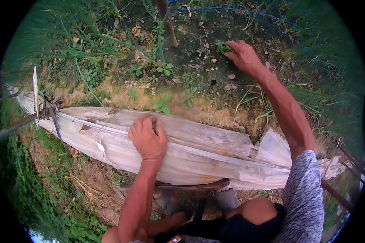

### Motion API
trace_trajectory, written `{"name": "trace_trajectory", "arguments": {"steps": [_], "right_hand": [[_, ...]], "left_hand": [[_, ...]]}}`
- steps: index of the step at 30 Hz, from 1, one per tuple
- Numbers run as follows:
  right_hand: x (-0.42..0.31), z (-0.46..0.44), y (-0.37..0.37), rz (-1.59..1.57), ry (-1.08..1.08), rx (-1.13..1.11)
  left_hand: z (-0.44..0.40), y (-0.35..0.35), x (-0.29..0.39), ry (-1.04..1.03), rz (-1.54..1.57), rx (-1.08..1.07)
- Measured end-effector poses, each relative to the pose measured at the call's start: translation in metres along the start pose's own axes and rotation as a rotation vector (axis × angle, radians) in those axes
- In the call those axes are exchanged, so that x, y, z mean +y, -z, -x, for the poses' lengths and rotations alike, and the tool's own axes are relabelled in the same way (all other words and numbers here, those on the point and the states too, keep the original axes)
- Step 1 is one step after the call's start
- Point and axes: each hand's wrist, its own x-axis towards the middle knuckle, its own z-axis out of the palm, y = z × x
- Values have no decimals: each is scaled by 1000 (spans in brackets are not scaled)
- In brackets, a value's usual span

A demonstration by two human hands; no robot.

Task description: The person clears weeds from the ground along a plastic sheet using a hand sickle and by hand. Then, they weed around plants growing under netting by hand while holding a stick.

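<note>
My right hand [244, 57] reaches out over the dark soil at the upper right. Its thumb and fingers are closed on a small leafy weed [222, 47], low to the ground. My left hand [147, 138] rests palm down on a long whitish plastic sheet [207, 162], with its fingers apart and a little bent and nothing held in them. The sheet is wrinkled and dirty, with a raised seam along it and a torn flap [273, 148] at the right.
Long green stalks [97, 44] grow at the upper left, and more at the right. A wooden stake [166, 24] stands in the soil. Small seedlings [163, 104] grow beside the sheet's far edge. A pole [16, 127] is tied at the sheet's left end. My bent knee [257, 210] is below.
</note>
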Motion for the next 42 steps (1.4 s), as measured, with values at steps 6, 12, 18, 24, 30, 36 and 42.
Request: {"name": "trace_trajectory", "arguments": {"steps": [6,12,18,24,30,36,42], "right_hand": [[-5,-7,-15,169,50,-45],[-52,9,-18,-188,15,-279],[-89,32,-56,-74,167,-211],[-90,35,-71,-13,188,-160],[-85,27,-68,-434,-221,63],[-125,35,-70,-84,286,-239],[-149,29,-72,125,469,-223]], "left_hand": [[1,-3,-3,2,-6,6],[1,-2,-3,0,-4,9],[1,-4,-5,-27,7,41],[2,-4,-5,-15,19,50],[3,-4,-5,-6,18,51],[2,-5,-6,-18,13,65],[2,-6,-6,-14,22,60]]}}
